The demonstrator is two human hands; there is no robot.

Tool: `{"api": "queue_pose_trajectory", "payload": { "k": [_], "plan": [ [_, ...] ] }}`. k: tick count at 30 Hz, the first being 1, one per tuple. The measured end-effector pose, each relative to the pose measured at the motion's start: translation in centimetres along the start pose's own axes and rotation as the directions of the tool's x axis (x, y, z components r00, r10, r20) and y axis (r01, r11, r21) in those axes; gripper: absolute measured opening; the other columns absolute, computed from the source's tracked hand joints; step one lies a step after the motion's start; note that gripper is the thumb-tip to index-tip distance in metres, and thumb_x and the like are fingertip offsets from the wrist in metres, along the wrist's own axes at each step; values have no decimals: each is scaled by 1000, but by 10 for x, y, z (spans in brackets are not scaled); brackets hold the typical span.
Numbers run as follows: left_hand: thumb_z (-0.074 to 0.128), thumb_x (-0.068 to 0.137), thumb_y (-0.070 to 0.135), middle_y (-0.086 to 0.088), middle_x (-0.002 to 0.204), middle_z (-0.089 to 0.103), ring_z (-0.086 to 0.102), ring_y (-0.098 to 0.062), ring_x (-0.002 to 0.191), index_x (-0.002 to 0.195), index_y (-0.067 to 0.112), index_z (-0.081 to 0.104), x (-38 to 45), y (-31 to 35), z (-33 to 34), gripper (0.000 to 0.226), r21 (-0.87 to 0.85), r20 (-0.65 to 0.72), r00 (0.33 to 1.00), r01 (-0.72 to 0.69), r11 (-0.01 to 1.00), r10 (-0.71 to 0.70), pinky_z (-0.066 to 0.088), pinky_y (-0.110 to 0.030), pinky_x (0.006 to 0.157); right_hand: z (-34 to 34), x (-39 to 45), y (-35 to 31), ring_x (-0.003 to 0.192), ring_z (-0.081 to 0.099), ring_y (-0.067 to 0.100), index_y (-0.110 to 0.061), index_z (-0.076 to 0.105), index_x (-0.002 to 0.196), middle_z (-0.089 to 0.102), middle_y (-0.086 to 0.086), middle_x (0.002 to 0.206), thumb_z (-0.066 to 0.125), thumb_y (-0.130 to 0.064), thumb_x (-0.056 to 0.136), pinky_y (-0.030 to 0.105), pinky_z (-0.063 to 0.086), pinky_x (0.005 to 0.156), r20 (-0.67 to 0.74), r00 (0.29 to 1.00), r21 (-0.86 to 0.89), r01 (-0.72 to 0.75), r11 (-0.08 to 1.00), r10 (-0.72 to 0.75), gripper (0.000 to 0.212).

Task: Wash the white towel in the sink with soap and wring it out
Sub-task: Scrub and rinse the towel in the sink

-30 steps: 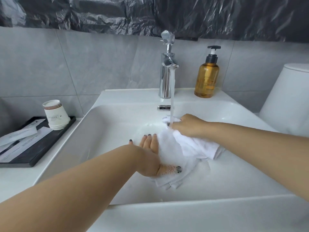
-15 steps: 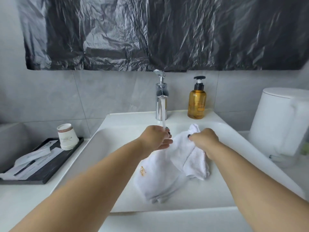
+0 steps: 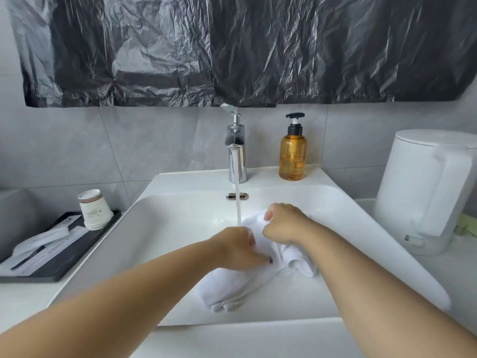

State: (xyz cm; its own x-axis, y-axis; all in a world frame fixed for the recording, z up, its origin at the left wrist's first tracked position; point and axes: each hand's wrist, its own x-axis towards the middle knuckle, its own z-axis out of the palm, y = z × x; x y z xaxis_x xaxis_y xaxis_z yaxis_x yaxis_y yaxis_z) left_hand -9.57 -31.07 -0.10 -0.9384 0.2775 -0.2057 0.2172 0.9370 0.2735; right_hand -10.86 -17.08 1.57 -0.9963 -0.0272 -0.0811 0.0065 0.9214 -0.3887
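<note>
The sink [image 3: 348,215] takes up most of what I see, a wide white basin that catches the water and whatever drips off the cloth. The white towel [image 3: 232,288] lies bunched in its middle, one end trailing toward me, the other gathered up near the stream so the water reaches it. My left hand [image 3: 237,248] sits on the near bunch with fingers curled down into the cloth, gripping it. My right hand [image 3: 284,223] clenches the upper fold just beside it, so the two fists can work the fabric against each other; I judge this to be the scrubbing or rinsing stage, with wringing yet to do. The tap [image 3: 236,151] stands at the back rim, running, its stream falling just left of my right hand. The soap bottle [image 3: 293,153] stands beside it, within reach.
</note>
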Motion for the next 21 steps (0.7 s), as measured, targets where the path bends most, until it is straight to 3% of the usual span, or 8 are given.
{"api": "queue_pose_trajectory", "payload": {
  "k": [3, 6, 9, 11, 13, 15, 18, 21],
  "plan": [
    [64, 84, 61, -1, 136, 41, 37, -20, 130, 143, 27, 42, -21, -9, 12, 72, 202, 86, 992, -112, 973, 97, 39, -36, 106, -5, -9, 3, 133, 37, 24, -23, 46, 140, 35, 5, 144, 63, -29, 88, 28, 37, 100, 176, 983, -168, 78, 983, -48, 55],
    [60, 94, 39, -1, 132, 48, 45, -20, 124, 132, 22, 54, -25, -17, 12, 42, 246, 2, 982, -183, 952, 188, 43, -32, 101, -17, -16, 25, 132, 40, 18, -33, 48, 139, 37, -4, 147, 69, -28, 86, 25, 38, 96, 179, 979, -184, 125, 975, -92, 58],
    [65, 91, 33, 7, 102, 61, 56, -15, 99, 102, 18, 67, -26, -25, 3, 18, 80, -85, 984, -151, 985, 158, 45, -23, 83, -27, -25, 47, 126, 46, 17, -31, 58, 132, 48, -4, 137, 72, -29, 85, 26, 42, 95, 119, 984, -170, 153, 973, -134, 50],
    [75, 85, 34, 11, 86, 63, 58, -10, 84, 84, 23, 68, -27, -37, -7, 14, -98, -104, 991, -98, 990, 87, 43, -16, 69, -31, -28, 61, 109, 53, 15, -28, 68, 119, 58, -6, 119, 72, -27, 84, 21, 44, 83, 24, 988, -141, 154, 978, -152, 35],
    [83, 78, 32, 11, 74, 67, 59, -8, 70, 75, 22, 69, -32, -52, -14, 18, -335, -96, 995, -34, 942, 2, 42, -13, 60, -34, -32, 73, 89, 55, 12, -25, 76, 97, 63, -11, 92, 70, -23, 83, 12, 39, 64, -73, 984, -107, 152, 983, -161, 16],
    [88, 74, 27, 8, 67, 67, 56, -8, 63, 69, 17, 71, -41, -64, -17, 20, -530, -86, 995, -3, 848, -50, 41, -13, 58, -36, -36, 78, 77, 56, 10, -19, 77, 84, 62, -12, 75, 70, -25, 83, 10, 35, 54, -139, 979, -53, 146, 988, -152, 9],
    [87, 73, 12, -1, 70, 71, 62, -13, 67, 63, 15, 73, -53, -76, -20, 18, -687, -107, 991, -16, 726, -80, 46, -17, 66, -38, -40, 71, 76, 58, 8, -17, 76, 75, 64, -11, 73, 71, -21, 84, 12, 39, 57, -222, 969, 103, 137, 985, -112, 11],
    [73, 84, 5, -13, 64, 59, 52, -25, 64, 59, 14, 65, -65, -80, -30, 28, -769, -114, 986, -10, 639, -122, 43, -16, 53, -44, -39, 58, 84, 66, 19, 2, 73, 73, 73, 8, 76, 71, -19, 81, 30, 53, 69, -289, 957, 293, 112, 949, -23, 22]
  ]
}}
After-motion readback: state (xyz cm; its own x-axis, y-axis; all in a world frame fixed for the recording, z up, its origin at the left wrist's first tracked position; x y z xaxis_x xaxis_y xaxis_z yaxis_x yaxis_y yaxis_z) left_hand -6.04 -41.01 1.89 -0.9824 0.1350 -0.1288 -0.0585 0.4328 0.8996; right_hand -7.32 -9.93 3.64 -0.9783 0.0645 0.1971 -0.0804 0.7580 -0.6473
